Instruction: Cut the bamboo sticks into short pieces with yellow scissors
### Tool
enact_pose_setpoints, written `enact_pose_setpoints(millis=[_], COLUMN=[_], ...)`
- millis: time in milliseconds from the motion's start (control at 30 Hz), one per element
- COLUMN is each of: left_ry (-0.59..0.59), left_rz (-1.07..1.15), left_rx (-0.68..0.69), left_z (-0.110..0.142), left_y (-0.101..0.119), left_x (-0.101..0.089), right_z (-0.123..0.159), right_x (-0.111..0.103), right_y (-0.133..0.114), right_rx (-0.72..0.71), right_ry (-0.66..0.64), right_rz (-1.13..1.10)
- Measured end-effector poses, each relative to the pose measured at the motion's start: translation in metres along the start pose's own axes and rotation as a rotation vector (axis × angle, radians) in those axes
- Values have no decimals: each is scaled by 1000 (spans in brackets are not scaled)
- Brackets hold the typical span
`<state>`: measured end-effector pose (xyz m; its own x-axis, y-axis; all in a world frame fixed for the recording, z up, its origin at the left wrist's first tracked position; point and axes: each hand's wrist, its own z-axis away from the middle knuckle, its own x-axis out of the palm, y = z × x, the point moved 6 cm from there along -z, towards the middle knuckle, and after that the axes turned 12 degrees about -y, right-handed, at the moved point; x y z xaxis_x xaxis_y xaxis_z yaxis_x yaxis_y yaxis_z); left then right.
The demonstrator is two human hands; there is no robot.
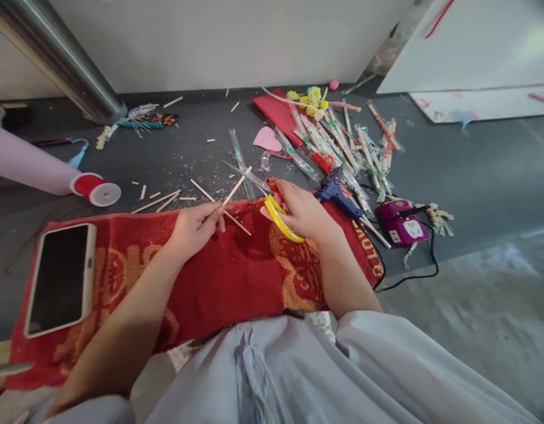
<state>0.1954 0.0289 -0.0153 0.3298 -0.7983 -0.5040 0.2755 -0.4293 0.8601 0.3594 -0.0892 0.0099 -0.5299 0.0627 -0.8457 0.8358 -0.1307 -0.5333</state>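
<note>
Near right hand, glue gun.

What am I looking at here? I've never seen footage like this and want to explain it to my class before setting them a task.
There is no machine here. One camera, worn on a person's head, looks forward and down at that person's own bare hands. The left hand pinches thin sticks, two of them crossing. The right hand holds yellow-handled scissors. Below the hands is a red towel, with a phone on its left part. On the dark table beyond are a pink heart and a heap of slim packets. A blue glue gun lies right of the right hand.
</note>
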Motion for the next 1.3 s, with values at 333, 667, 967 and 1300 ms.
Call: enact_pose_setpoints(millis=[333, 667, 967, 1300], left_ry=[-19, -45, -51, 60], left_rz=[-151, -234, -270, -261], left_rx=[35, 69, 89, 13], left_z=[2, 0, -1, 2], left_y=[3, 11, 7, 8], left_x=[-1, -3, -3, -7], right_z=[0, -2, -3, -5], right_x=[-2, 1, 0, 5], right_y=[-6, -2, -3, -5], right_rx=[8, 71, 123, 121], right_ry=[-55, -71, -122, -95], right_rz=[-16, -3, 68, 81])
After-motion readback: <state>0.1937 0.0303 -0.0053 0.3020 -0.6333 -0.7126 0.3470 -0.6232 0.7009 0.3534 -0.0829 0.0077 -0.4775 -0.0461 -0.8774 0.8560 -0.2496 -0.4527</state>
